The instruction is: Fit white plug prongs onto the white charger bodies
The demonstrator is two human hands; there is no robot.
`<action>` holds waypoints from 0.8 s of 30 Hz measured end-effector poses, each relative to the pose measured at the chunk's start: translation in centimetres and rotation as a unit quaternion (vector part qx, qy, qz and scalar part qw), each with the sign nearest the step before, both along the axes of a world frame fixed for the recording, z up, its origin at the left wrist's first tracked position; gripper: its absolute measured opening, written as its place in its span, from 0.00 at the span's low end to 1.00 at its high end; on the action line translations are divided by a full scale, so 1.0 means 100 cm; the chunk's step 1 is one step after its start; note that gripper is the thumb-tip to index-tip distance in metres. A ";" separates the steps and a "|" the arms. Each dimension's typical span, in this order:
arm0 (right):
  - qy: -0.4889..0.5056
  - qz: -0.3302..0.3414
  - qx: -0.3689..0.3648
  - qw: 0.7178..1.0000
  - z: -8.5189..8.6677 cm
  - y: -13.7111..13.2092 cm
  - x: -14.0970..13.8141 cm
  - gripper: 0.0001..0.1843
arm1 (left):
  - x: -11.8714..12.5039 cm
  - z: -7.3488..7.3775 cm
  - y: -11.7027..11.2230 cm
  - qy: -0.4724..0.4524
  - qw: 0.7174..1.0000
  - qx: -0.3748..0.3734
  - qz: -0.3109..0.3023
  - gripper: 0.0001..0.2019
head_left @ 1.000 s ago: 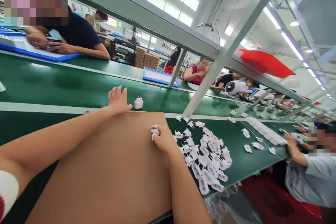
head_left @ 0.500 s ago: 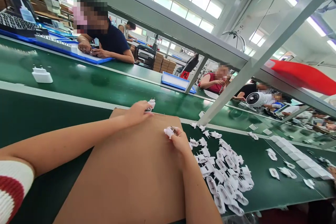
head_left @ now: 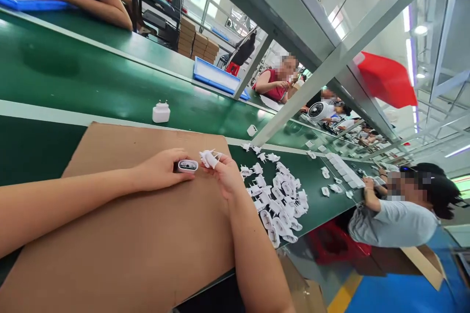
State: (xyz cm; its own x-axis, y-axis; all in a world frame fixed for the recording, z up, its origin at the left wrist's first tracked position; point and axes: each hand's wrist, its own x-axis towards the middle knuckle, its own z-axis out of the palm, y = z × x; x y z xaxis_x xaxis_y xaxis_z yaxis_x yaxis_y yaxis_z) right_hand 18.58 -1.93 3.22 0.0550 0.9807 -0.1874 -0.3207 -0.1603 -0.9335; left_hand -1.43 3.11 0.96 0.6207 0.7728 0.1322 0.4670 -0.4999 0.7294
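My left hand (head_left: 161,170) is closed around a small white charger body (head_left: 187,165), open end facing me, above a brown cardboard sheet (head_left: 121,234). My right hand (head_left: 224,173) pinches a white plug part (head_left: 208,158) close beside it. The two parts are nearly touching. A heap of white plug parts (head_left: 279,200) lies on the green table just right of my right hand. One assembled white charger (head_left: 161,112) stands on the green conveyor belt (head_left: 91,83) beyond the cardboard.
Other people sit along the line: one across at top left, one in red (head_left: 273,89) farther back, one in grey (head_left: 396,215) at right. A blue tray (head_left: 216,76), a slanted metal post (head_left: 330,61), a small fan (head_left: 317,111) and a red bin (head_left: 384,80) stand nearby.
My left hand has drawn back from the belt edge to the cardboard's middle holding a charger body, meeting my right hand. An assembled charger sits on the belt. The camera tilted right and down.
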 end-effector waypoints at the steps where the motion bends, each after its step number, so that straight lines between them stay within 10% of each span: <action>1: -0.015 0.000 0.008 1.000 0.000 -0.001 -0.001 0.22 | 0.000 0.001 0.001 -0.007 1.000 -0.014 -0.007 0.20; 6: -0.161 -0.026 0.091 0.982 -0.001 -0.005 -0.008 0.17 | 0.004 0.005 0.001 -0.022 0.998 -0.060 -0.008 0.19; 14: -0.430 0.002 0.241 0.870 -0.009 -0.010 -0.008 0.13 | 0.007 -0.002 0.002 -0.037 0.997 -0.065 -0.003 0.19; 24: -0.217 0.013 0.049 0.975 -0.002 -0.012 -0.009 0.17 | -0.003 0.008 0.010 -0.011 0.993 -0.100 -0.062 0.29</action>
State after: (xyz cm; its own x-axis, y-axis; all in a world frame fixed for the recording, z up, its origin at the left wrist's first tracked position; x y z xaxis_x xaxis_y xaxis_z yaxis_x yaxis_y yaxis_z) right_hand 17.70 -3.13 3.02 0.0829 0.9950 -0.0565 0.1116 -0.0656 -0.9916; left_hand -1.76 4.07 1.76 0.7109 0.7033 -0.0021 0.3947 -0.3965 0.8289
